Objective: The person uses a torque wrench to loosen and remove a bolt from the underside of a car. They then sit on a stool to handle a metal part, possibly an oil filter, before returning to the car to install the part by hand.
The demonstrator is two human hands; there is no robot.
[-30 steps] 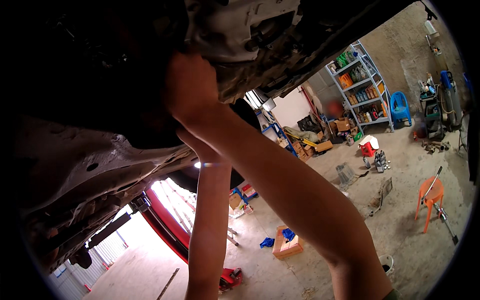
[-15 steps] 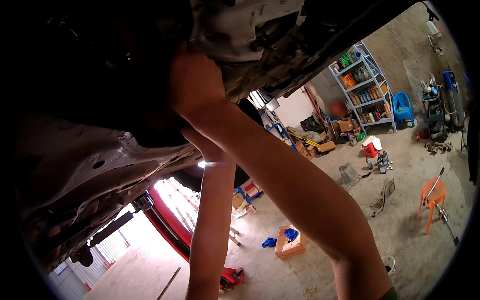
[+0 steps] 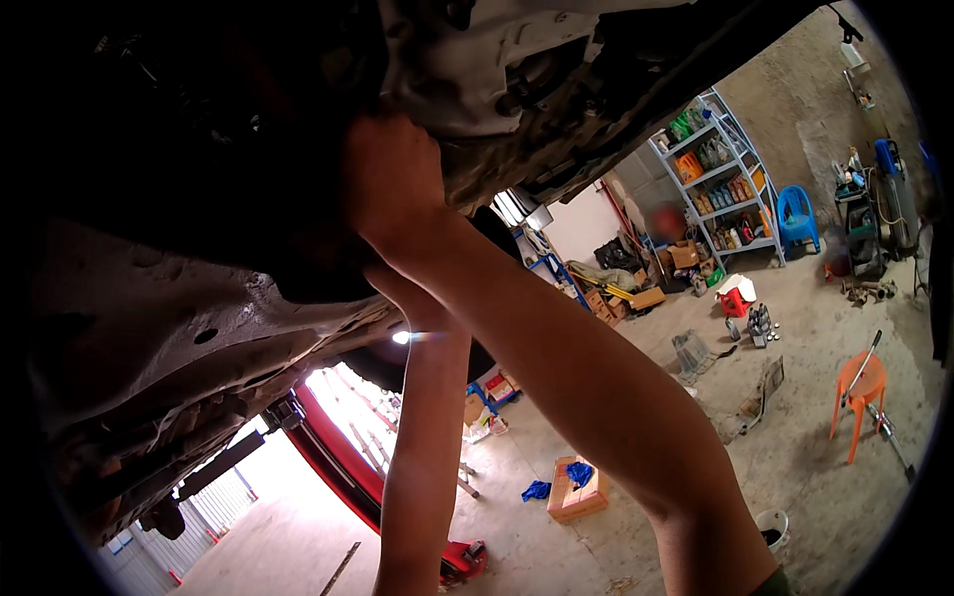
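Observation:
Both my arms reach up under a raised vehicle [image 3: 467, 74]. My right hand [image 3: 397, 174] is closed, its fingers curled into deep shadow beside a pale metal housing [image 3: 477, 94]. Whatever it grips is too dark to make out. Crossing behind the right wrist, my left forearm [image 3: 427, 447] rises almost straight up. The left hand itself is lost behind the right one and in the dark, so its fingers do not show. Below and left of the hands runs the grey underbody panel [image 3: 149, 308] with a round hole in it.
A red lift post [image 3: 338, 452] stands beyond my left forearm. Lower right are an orange stool [image 3: 860, 382] with a long-handled tool on it, a white bucket [image 3: 773, 526] and a cardboard box [image 3: 576, 497]. Farther back are shelves of bottles [image 3: 720, 184] and a blue chair [image 3: 798, 217].
My right hand sits slightly lower in the picture, still curled at the same dark spot. The view has shifted a little; nothing is visibly taken hold of or let go.

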